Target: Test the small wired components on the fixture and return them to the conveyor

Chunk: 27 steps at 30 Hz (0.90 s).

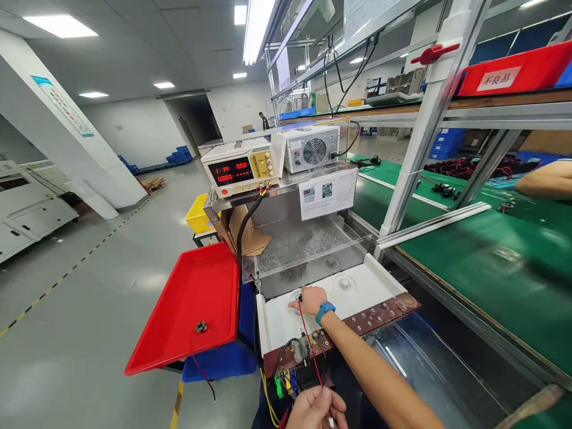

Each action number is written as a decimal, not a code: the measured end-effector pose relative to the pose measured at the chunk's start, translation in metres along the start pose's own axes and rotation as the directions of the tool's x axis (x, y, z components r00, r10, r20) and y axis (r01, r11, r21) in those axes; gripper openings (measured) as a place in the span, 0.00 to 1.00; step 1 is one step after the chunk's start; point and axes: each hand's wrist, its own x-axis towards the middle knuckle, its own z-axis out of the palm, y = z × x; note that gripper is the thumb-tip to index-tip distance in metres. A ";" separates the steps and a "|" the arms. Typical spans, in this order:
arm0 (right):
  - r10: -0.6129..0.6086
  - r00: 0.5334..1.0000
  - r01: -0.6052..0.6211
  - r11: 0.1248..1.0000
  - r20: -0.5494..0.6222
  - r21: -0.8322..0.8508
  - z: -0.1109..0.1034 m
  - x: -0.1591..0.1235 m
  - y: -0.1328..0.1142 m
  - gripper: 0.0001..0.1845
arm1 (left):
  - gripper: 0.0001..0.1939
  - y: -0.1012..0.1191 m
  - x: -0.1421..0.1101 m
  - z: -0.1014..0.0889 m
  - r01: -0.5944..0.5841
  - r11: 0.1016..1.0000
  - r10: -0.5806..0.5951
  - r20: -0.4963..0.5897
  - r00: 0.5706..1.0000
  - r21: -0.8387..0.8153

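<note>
My right hand (311, 300), with a blue watch on its wrist, is closed on a small black part (300, 297). It is over a round fixture at the left of the white panel (330, 304). From that part a red wire (308, 336) runs down toward me. Near the bottom edge, my left hand (316, 408) pinches the wire's lower end, where a small white tip shows. Between the hands, a brown terminal strip (366, 322) carries screws, a metal connector and black leads. Green, yellow and blue clips (286, 381) hang below it.
A red tray (196, 292) at left holds a small round part (201, 326) with a trailing wire. A power supply (241, 167) with red digits sits on the metal shelf. A green conveyor (491, 256) lies right, behind a frame post (429, 131). Another person's arm (547, 179) is at far right.
</note>
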 end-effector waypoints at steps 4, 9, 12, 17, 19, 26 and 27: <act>-0.037 0.999 0.036 0.998 0.031 0.043 0.006 -0.002 0.007 0.34 | 0.32 0.024 0.008 0.007 -0.099 0.995 0.101 -0.091 0.991 0.019; -0.144 0.989 0.139 0.986 0.046 0.088 0.009 -0.001 0.011 0.20 | 0.29 0.078 0.018 0.006 -0.290 0.952 0.305 -0.195 0.932 0.103; -0.115 0.991 0.105 0.986 0.068 0.133 0.011 0.002 0.014 0.19 | 0.28 0.099 0.035 -0.001 -0.329 0.927 0.361 -0.188 0.913 0.182; -0.082 0.992 0.062 0.977 0.095 0.202 0.014 0.006 0.018 0.20 | 0.25 0.104 0.071 -0.016 -0.307 0.784 0.455 -0.162 0.876 0.540; -0.069 0.993 0.047 0.976 0.098 0.214 0.014 0.007 0.018 0.20 | 0.20 0.100 0.082 -0.020 -0.313 0.716 0.506 -0.155 0.849 0.623; -0.057 0.994 0.035 0.973 0.089 0.228 0.013 0.007 0.018 0.23 | 0.14 0.081 0.101 -0.032 -0.258 0.609 0.529 -0.142 0.837 0.750; -0.056 0.995 0.034 0.973 0.088 0.230 0.013 0.007 0.018 0.23 | 0.14 0.079 0.102 -0.034 -0.254 0.598 0.528 -0.135 0.839 0.760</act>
